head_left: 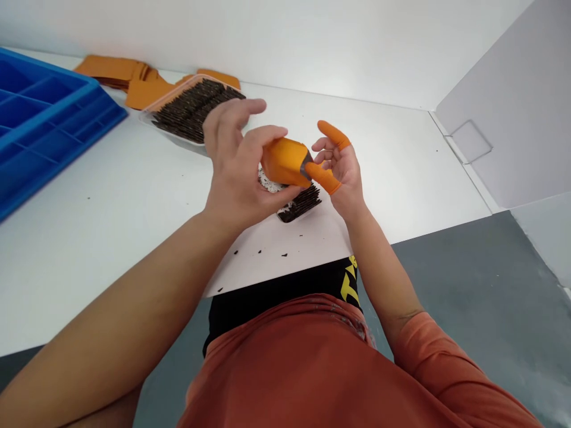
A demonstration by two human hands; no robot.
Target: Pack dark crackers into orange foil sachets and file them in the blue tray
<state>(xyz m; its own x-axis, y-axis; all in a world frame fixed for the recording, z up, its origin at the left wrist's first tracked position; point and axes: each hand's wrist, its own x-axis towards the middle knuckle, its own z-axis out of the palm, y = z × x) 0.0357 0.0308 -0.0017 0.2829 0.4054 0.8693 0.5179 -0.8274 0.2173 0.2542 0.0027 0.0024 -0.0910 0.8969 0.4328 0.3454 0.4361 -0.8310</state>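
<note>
My left hand grips a small orange carton between thumb and fingers, tilted with its dark-lined opening toward the right. At that opening is my right hand, wearing orange finger cots on the thumb and index finger. Its thumb touches the carton's open end, or reaches slightly in; the index finger is raised and apart, the other fingers loosely curled. Below the carton, a small tray holds thin dark pieces and white speckled bits, partly hidden by my left hand.
A clear plastic tub full of thin dark slices stands behind my left hand. Flat orange cartons lie stacked by the wall. At the left is a blue crate. Dark crumbs dot the white table near its front edge.
</note>
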